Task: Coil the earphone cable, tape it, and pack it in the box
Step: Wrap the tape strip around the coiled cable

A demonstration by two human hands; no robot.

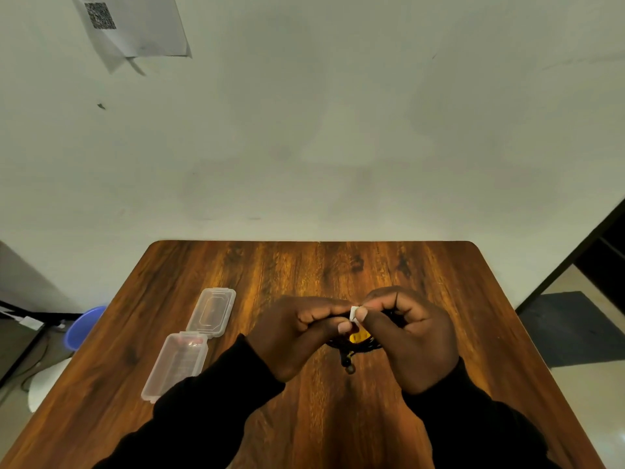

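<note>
Over the middle of the wooden table point(439, 299), my left hand point(297, 336) and my right hand point(409, 336) meet fingertip to fingertip. Between them is a coiled black earphone cable point(363, 346) with a yellow part, mostly hidden by the fingers. Its plug end point(348, 365) hangs down below the hands. Both thumbs and forefingers pinch a small white piece of tape point(354, 313) at the top of the coil. A clear plastic box point(176, 365) lies open on the table to the left, its hinged lid point(212, 311) flat behind it.
A wall rises right behind the table's far edge, with a sheet of paper bearing a QR code point(135, 25) stuck high on the left. A blue bin point(84, 326) and a white stool point(44, 384) stand on the floor to the left.
</note>
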